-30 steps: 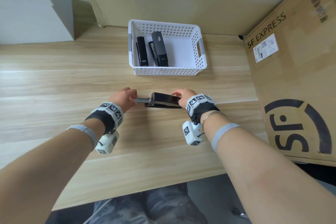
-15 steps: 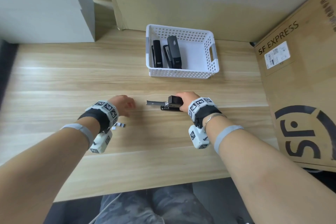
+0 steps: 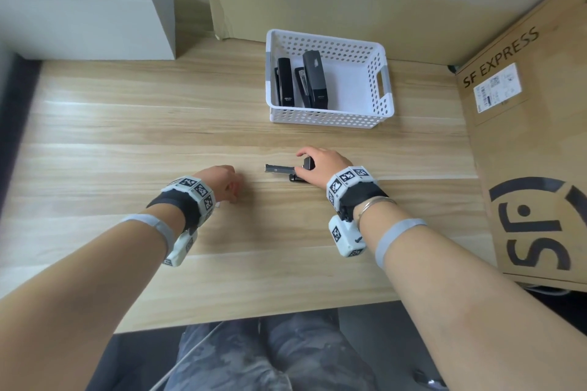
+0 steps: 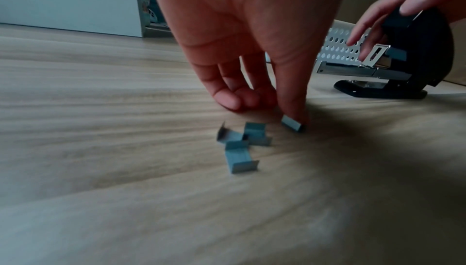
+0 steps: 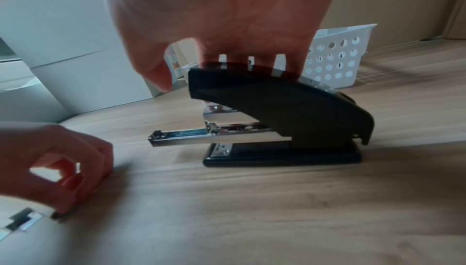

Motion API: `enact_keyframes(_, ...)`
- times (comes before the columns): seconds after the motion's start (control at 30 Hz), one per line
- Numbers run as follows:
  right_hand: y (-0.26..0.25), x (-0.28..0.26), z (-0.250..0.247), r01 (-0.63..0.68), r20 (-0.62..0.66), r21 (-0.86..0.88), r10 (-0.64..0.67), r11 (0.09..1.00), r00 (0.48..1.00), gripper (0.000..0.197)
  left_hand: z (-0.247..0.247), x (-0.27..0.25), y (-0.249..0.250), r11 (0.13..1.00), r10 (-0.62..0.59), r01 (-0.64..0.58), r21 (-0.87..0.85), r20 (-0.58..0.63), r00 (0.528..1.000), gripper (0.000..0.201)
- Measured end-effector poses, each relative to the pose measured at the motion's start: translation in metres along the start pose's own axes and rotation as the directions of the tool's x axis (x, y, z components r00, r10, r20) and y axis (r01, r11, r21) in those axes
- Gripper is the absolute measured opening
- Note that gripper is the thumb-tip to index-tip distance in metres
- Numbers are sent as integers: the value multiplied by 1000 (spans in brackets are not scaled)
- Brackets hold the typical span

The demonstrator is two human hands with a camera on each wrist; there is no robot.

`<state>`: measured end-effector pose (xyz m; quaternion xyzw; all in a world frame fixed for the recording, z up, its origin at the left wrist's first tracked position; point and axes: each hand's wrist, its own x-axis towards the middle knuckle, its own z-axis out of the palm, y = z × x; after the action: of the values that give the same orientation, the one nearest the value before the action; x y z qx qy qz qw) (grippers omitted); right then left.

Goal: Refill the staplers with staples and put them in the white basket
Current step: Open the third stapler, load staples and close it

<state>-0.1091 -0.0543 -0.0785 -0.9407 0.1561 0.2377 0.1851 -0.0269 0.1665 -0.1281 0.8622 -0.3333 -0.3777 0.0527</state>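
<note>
A black stapler (image 3: 303, 170) (image 5: 277, 114) stands on the wooden table (image 3: 127, 124), lid raised and metal tray (image 5: 181, 137) slid out to the left. My right hand (image 3: 306, 163) (image 5: 201, 66) grips its lid from above. To its left, my left hand (image 3: 233, 195) (image 4: 277, 110) is curled down onto the table, fingertips pinching a short staple strip (image 4: 292, 124). More loose staple strips (image 4: 242, 143) (image 5: 22, 221) lie just beside it. The white basket (image 3: 386, 89) sits farther back, with two black staplers (image 3: 284, 81) (image 3: 314, 79) inside.
A large SF Express cardboard box (image 3: 527, 143) stands along the table's right side. A white cabinet (image 3: 82, 3) stands at the back left, and a cardboard sheet (image 3: 317, 3) leans on the back wall. My knees show under the near table edge.
My left hand has let go of the stapler's tray and moved left and nearer, down onto the loose staples. My right hand stays on the stapler, whose lid is now raised.
</note>
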Motion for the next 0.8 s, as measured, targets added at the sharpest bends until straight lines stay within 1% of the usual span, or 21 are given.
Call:
enact_keyframes(0.13,-6,2,1,41,-62,22,-39,999,997,33,2,9,7,999,38,-40,-33,-50,998,20)
enact_keyframes(0.17,-7,3,2,58,-83,20,-56,998,995,30,2,11,10,997,42,-46,-63,-72,997,20)
enact_keyframes(0.23,-11,5,4,105,-122,22,-102,994,987,22,-3,15,18,983,42,-68,-168,-153,987,18)
enact_keyframes(0.3,-18,7,4,153,-105,8,-151,988,983,19,-10,18,28,957,52,-117,-264,-243,969,15)
enact_keyframes(0.37,-25,9,2,177,-76,-5,-177,984,981,20,-17,21,37,928,65,-165,-335,-290,955,5)
enact_keyframes(0.4,-28,10,1,171,-73,6,-170,985,983,23,-20,22,41,911,68,-183,-369,-302,951,2)
enact_keyframes(0.47,-31,11,-1,131,-98,69,-124,989,987,25,-23,24,46,887,58,-195,-419,-318,946,9)
enact_keyframes(0.53,-33,12,-1,101,-133,120,-85,988,988,23,-25,26,48,868,43,-201,-454,-336,941,10)
enact_keyframes(0.67,-33,12,-2,91,-157,183,-62,979,986,23,-24,30,51,827,19,-214,-520,-355,935,9)
enact_keyframes(0.8,-32,12,1,64,-191,257,-15,964,982,16,-22,33,51,781,5,-250,-572,-394,919,10)
